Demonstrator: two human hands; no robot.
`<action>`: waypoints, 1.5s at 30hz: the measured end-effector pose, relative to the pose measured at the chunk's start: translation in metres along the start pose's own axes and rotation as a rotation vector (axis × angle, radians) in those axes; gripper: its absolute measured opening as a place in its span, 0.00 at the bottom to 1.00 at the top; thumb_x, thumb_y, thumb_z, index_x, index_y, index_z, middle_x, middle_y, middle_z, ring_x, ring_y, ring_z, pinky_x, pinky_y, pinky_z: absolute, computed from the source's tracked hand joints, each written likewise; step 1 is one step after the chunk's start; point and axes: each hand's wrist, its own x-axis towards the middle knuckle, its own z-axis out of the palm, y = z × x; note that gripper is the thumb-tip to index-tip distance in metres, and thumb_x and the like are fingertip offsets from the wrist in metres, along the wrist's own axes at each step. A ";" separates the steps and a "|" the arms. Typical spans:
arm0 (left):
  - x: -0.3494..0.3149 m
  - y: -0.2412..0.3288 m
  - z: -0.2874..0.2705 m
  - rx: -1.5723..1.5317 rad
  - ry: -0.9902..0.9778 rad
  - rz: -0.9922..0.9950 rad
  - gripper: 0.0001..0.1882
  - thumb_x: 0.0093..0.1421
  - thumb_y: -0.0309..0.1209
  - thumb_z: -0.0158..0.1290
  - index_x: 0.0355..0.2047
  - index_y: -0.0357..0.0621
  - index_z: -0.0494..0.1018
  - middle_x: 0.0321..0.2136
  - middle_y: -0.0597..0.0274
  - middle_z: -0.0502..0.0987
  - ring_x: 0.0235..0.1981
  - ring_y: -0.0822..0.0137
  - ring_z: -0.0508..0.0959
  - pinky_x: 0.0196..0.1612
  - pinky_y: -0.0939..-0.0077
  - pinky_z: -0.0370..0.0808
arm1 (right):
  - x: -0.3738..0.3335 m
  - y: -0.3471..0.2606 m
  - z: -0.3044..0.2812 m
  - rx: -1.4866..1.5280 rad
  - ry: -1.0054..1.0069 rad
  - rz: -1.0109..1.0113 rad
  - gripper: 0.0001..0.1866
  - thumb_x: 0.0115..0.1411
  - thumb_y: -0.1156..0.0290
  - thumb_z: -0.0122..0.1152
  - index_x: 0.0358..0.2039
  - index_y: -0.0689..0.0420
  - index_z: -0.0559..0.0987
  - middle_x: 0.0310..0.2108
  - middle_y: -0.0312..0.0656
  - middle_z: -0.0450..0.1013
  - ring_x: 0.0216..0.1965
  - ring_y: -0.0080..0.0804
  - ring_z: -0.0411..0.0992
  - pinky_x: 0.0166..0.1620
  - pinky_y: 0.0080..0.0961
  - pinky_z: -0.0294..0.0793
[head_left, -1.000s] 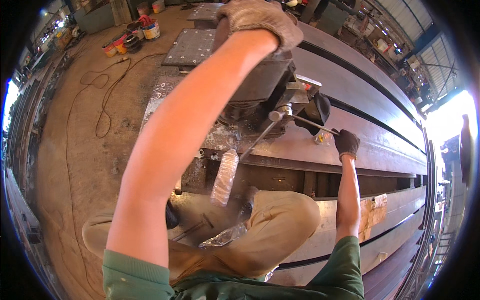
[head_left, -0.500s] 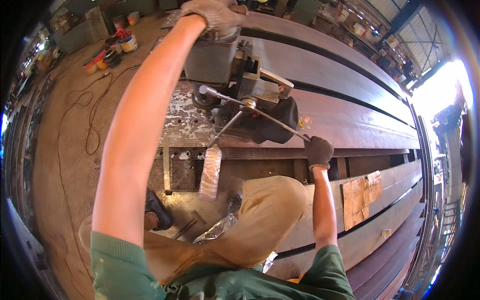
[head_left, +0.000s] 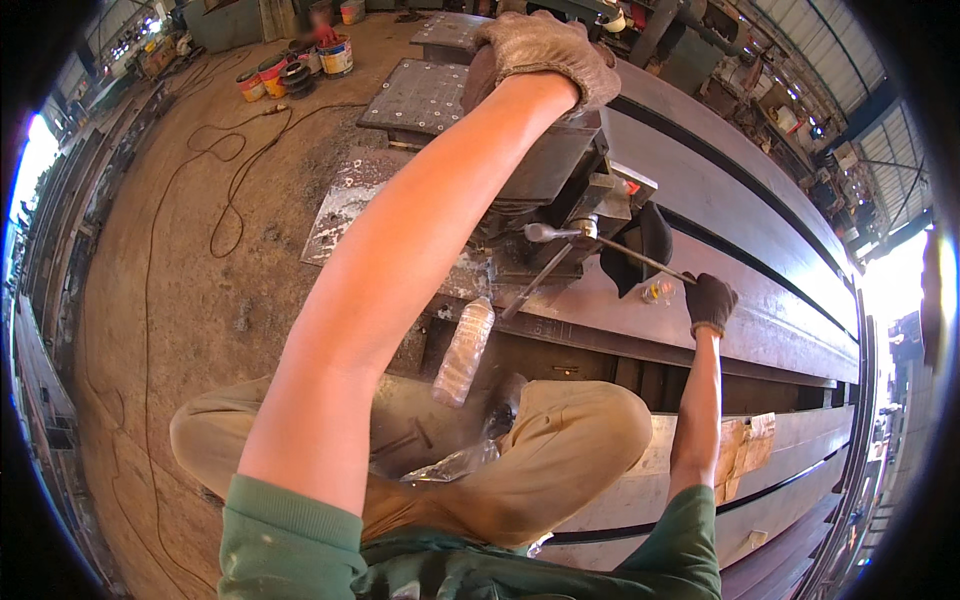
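Observation:
A portable drill (head_left: 545, 165), dark and boxy, stands on the steel beams in front of me. My left hand (head_left: 550, 58), in a brown work glove, reaches across and closes over its top; part of the grip is hidden behind the glove. On the drill's side a hub (head_left: 583, 228) carries a feed handle with three spokes. My right hand (head_left: 712, 302), in a dark glove, is wrapped around the end of the right spoke (head_left: 640, 256). A clear plastic bottle (head_left: 465, 352) hangs below the drill, near the lower spoke. Beside the hub sits a black curved piece (head_left: 640, 245).
Long steel beams (head_left: 760, 290) extend to the right, with gaps between them. Brown cardboard (head_left: 745, 450) lies on the nearer beam. A cable (head_left: 240, 165) snakes across the floor at left, near several paint buckets (head_left: 337, 57). My bent knees (head_left: 590, 425) are close below the drill.
The view has shifted, so drill and hands appear farther right. The feed handle has turned slightly with my right hand on its spoke. My left hand stays on top of the drill.

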 end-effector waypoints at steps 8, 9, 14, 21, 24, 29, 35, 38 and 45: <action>0.017 -0.012 0.021 0.079 0.042 0.031 0.32 0.56 0.56 0.49 0.58 0.58 0.78 0.58 0.47 0.76 0.59 0.46 0.77 0.60 0.43 0.71 | -0.020 -0.002 -0.079 -0.040 0.228 -0.076 0.24 0.57 0.42 0.66 0.20 0.51 0.83 0.23 0.40 0.78 0.32 0.45 0.77 0.43 0.45 0.69; 0.017 -0.010 0.024 0.054 0.070 0.038 0.31 0.56 0.56 0.50 0.56 0.58 0.79 0.56 0.47 0.78 0.57 0.46 0.78 0.59 0.44 0.72 | -0.012 0.003 -0.079 -0.031 0.229 -0.095 0.24 0.57 0.42 0.66 0.20 0.51 0.83 0.24 0.40 0.78 0.32 0.45 0.77 0.43 0.45 0.69; 0.002 -0.003 0.033 0.028 0.185 0.002 0.27 0.57 0.51 0.49 0.48 0.51 0.84 0.46 0.46 0.83 0.49 0.45 0.82 0.54 0.49 0.76 | 0.035 0.010 -0.065 -0.065 0.213 -0.148 0.23 0.57 0.42 0.66 0.22 0.50 0.85 0.25 0.41 0.79 0.34 0.45 0.78 0.44 0.44 0.70; -0.002 -0.007 0.028 0.031 0.090 -0.019 0.27 0.58 0.51 0.46 0.51 0.56 0.83 0.52 0.45 0.81 0.54 0.45 0.79 0.56 0.43 0.74 | 0.019 -0.009 -0.142 -0.078 0.245 -0.201 0.20 0.54 0.45 0.71 0.27 0.50 0.85 0.30 0.40 0.80 0.39 0.43 0.78 0.54 0.47 0.67; -0.001 -0.018 0.037 0.064 0.046 0.038 0.30 0.57 0.53 0.48 0.57 0.60 0.79 0.56 0.45 0.77 0.58 0.44 0.77 0.58 0.37 0.71 | 0.006 -0.017 -0.174 0.030 0.364 -0.329 0.22 0.52 0.45 0.73 0.34 0.50 0.84 0.37 0.38 0.79 0.46 0.40 0.76 0.64 0.53 0.59; 0.003 -0.017 0.027 0.041 -0.083 0.101 0.39 0.53 0.56 0.54 0.62 0.51 0.74 0.60 0.44 0.74 0.60 0.42 0.75 0.58 0.28 0.69 | 0.017 -0.018 -0.141 0.402 0.880 0.086 0.30 0.53 0.54 0.78 0.53 0.53 0.79 0.50 0.42 0.78 0.54 0.42 0.74 0.64 0.45 0.66; 0.005 -0.021 0.034 -0.022 -0.041 0.127 0.39 0.52 0.54 0.55 0.62 0.49 0.74 0.60 0.44 0.74 0.60 0.41 0.75 0.57 0.28 0.69 | 0.007 -0.100 -0.051 1.179 0.894 0.347 0.30 0.63 0.61 0.70 0.60 0.62 0.72 0.53 0.53 0.74 0.52 0.42 0.75 0.60 0.38 0.73; 0.001 -0.020 0.029 -0.003 -0.108 0.091 0.40 0.51 0.53 0.56 0.63 0.48 0.74 0.61 0.43 0.73 0.61 0.40 0.73 0.58 0.29 0.68 | -0.044 -0.166 0.033 1.214 0.126 -0.157 0.20 0.67 0.64 0.65 0.56 0.59 0.76 0.48 0.50 0.77 0.49 0.39 0.76 0.55 0.35 0.75; -0.011 -0.008 0.032 -0.039 -0.005 0.064 0.39 0.52 0.52 0.56 0.64 0.48 0.73 0.61 0.41 0.72 0.62 0.38 0.71 0.59 0.29 0.67 | -0.025 -0.150 0.073 1.125 0.069 -0.215 0.14 0.67 0.61 0.63 0.37 0.61 0.80 0.27 0.45 0.77 0.30 0.35 0.75 0.38 0.34 0.74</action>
